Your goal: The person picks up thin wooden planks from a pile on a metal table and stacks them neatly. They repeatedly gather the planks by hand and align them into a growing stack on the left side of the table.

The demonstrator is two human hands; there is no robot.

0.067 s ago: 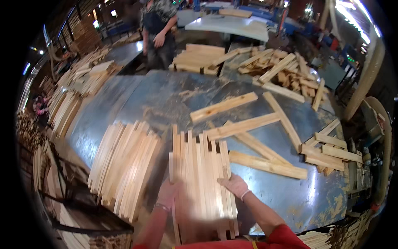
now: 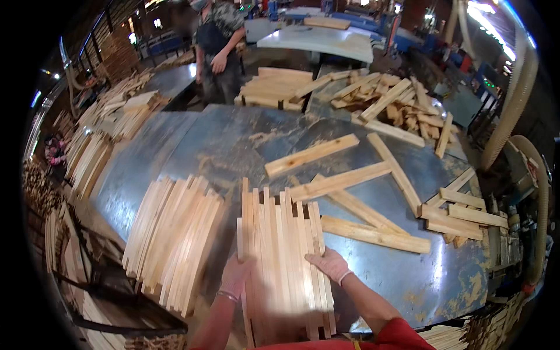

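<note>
The dark, shiny table [image 2: 192,149] spreads in front of you. A bundle of pale wood strips [image 2: 280,251] is right before you, its far ends uneven. To its left lies a similar stack [image 2: 172,233]. Loose boards [image 2: 312,155] lie beyond and rightward. Your left hand [image 2: 236,274] and right hand [image 2: 331,265] clasp the bundle's opposite sides.

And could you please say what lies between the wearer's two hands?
The head view shows a bundle of narrow wooden strips between the left hand and the right hand, both touching it.
</note>
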